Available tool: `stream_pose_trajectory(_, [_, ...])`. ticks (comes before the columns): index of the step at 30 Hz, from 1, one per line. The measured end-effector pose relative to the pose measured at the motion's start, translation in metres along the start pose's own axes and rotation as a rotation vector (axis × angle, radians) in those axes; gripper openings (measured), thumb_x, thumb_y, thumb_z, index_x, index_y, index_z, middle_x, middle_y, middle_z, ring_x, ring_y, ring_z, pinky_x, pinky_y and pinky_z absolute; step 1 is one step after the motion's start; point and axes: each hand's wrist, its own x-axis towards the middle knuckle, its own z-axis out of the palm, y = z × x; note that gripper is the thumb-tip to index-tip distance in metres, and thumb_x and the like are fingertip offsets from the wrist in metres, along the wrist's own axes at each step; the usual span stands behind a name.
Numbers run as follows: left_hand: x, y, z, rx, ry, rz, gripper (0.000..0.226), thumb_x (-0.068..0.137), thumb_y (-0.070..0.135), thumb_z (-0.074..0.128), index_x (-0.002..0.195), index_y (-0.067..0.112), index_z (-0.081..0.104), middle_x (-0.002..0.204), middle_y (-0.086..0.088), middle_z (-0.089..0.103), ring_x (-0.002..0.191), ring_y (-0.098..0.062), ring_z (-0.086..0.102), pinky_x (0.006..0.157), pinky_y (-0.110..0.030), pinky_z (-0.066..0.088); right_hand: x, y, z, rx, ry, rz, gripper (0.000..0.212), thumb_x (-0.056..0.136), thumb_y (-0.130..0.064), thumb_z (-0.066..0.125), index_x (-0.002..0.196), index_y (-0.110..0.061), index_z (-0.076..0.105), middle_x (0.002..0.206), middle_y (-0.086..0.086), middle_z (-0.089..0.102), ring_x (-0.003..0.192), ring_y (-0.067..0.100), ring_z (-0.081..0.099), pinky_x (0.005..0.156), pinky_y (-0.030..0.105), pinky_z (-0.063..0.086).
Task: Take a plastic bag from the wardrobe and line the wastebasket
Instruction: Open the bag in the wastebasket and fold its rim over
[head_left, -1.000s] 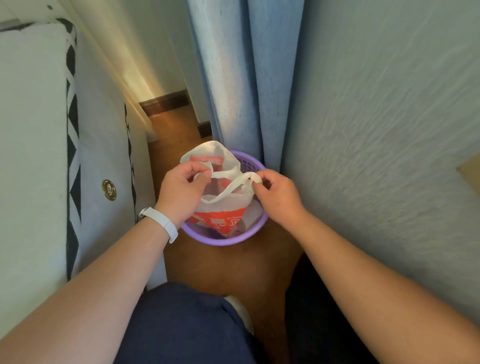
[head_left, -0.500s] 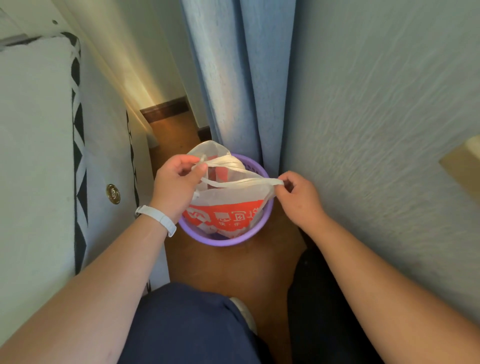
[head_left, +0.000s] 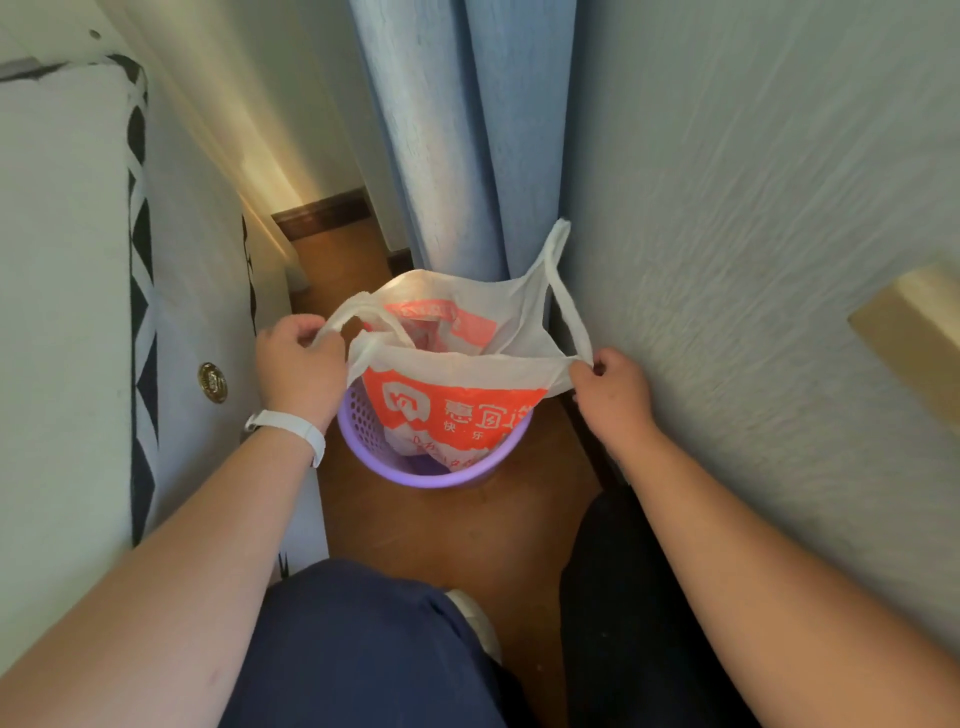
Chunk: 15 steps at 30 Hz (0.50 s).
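Note:
A white plastic bag (head_left: 457, 415) with orange print sits with its lower part inside a round purple wastebasket (head_left: 395, 470) on the wooden floor. The bag's mouth is stretched wide above the rim. My left hand (head_left: 298, 366) pinches the bag's left handle at the basket's left side. My right hand (head_left: 610, 392) pinches the right handle, pulled out past the basket's right edge. One handle loop sticks up against the curtain.
A blue curtain (head_left: 467, 135) hangs just behind the basket. A textured pale wall (head_left: 753, 208) runs close on the right. A white upholstered piece with black trim and a brass stud (head_left: 213, 382) stands on the left. My knees are below, over wooden floor (head_left: 457, 535).
My hands have moved apart, the right one far to the right, stretching the bag's mouth open. The bag stands higher and wider over the basket than before.

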Motion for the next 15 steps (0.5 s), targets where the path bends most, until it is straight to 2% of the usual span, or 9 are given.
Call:
stream_pose_trajectory(2, [-0.002, 0.004, 0.001, 0.208, 0.026, 0.196, 0.030, 0.090, 0.027, 0.058, 0.118, 0.022, 0.061, 0.131, -0.005, 0.051, 0.118, -0.022, 0.051, 0.097, -0.031, 0.040, -0.002, -0.001, 0.002, -0.002, -0.038, -0.017, 0.014, 0.085, -0.021, 0.054, 0.079, -0.011, 0.059, 0.077, 0.012, 0.066, 0.078, 0.032, 0.064, 0.070, 0.043, 0.052])
stream_pose_trajectory(5, [-0.012, 0.010, 0.001, 0.563, 0.048, 0.522, 0.037, 0.091, 0.031, 0.056, 0.124, 0.016, 0.059, 0.136, -0.008, 0.050, 0.127, -0.029, 0.044, 0.105, -0.044, 0.037, -0.005, -0.003, 0.003, 0.000, -0.086, -0.031, 0.015, 0.084, -0.027, 0.052, 0.079, -0.015, 0.059, 0.078, 0.010, 0.065, 0.078, 0.032, 0.065, 0.071, 0.047, 0.054])
stream_pose_trajectory(7, [-0.014, 0.007, 0.003, 0.672, -0.075, 0.706, 0.036, 0.091, 0.030, 0.056, 0.123, 0.013, 0.060, 0.132, -0.010, 0.055, 0.124, -0.031, 0.048, 0.105, -0.048, 0.036, -0.007, -0.004, 0.003, 0.016, -0.109, -0.032, 0.019, 0.080, -0.031, 0.050, 0.080, -0.015, 0.060, 0.080, 0.011, 0.066, 0.079, 0.033, 0.065, 0.072, 0.050, 0.056])
stream_pose_trajectory(9, [-0.018, 0.001, 0.011, 0.719, -0.343, 0.845, 0.039, 0.091, 0.032, 0.056, 0.126, 0.015, 0.058, 0.130, -0.008, 0.058, 0.122, -0.030, 0.051, 0.106, -0.046, 0.036, -0.009, -0.006, 0.005, 0.043, -0.136, -0.026, 0.020, 0.082, -0.030, 0.051, 0.086, -0.013, 0.062, 0.084, 0.012, 0.067, 0.079, 0.032, 0.066, 0.070, 0.050, 0.058])
stream_pose_trajectory(11, [-0.023, -0.006, 0.021, 0.744, -0.600, 0.849, 0.045, 0.091, 0.042, 0.055, 0.132, 0.023, 0.054, 0.132, -0.002, 0.059, 0.122, -0.027, 0.052, 0.106, -0.043, 0.037, -0.010, -0.007, 0.008, 0.078, -0.154, -0.024, 0.014, 0.088, -0.019, 0.052, 0.090, -0.008, 0.061, 0.088, 0.015, 0.067, 0.072, 0.024, 0.066, 0.064, 0.041, 0.060])
stream_pose_trajectory(12, [-0.024, -0.009, 0.024, 0.769, -0.665, 0.806, 0.048, 0.091, 0.046, 0.055, 0.134, 0.026, 0.051, 0.133, 0.000, 0.058, 0.122, -0.026, 0.052, 0.107, -0.043, 0.035, -0.009, -0.007, 0.009, 0.091, -0.153, -0.030, 0.013, 0.090, -0.015, 0.052, 0.091, -0.007, 0.061, 0.089, 0.015, 0.067, 0.069, 0.020, 0.065, 0.062, 0.035, 0.059])
stream_pose_trajectory(14, [-0.021, -0.016, 0.026, 0.827, -0.688, 0.737, 0.043, 0.092, 0.045, 0.056, 0.132, 0.028, 0.054, 0.129, 0.001, 0.062, 0.119, -0.025, 0.054, 0.108, -0.042, 0.033, -0.009, -0.008, 0.011, 0.112, -0.148, -0.047, 0.013, 0.091, -0.012, 0.051, 0.094, -0.007, 0.062, 0.088, 0.011, 0.068, 0.066, 0.014, 0.063, 0.058, 0.028, 0.057])
stream_pose_trajectory(15, [-0.020, -0.018, 0.024, 0.850, -0.666, 0.734, 0.034, 0.093, 0.041, 0.055, 0.124, 0.027, 0.059, 0.120, 0.001, 0.066, 0.112, -0.024, 0.057, 0.106, -0.040, 0.034, -0.008, -0.007, 0.012, 0.121, -0.144, -0.048, 0.013, 0.092, -0.012, 0.051, 0.095, -0.007, 0.063, 0.086, 0.009, 0.068, 0.066, 0.013, 0.063, 0.057, 0.025, 0.056])
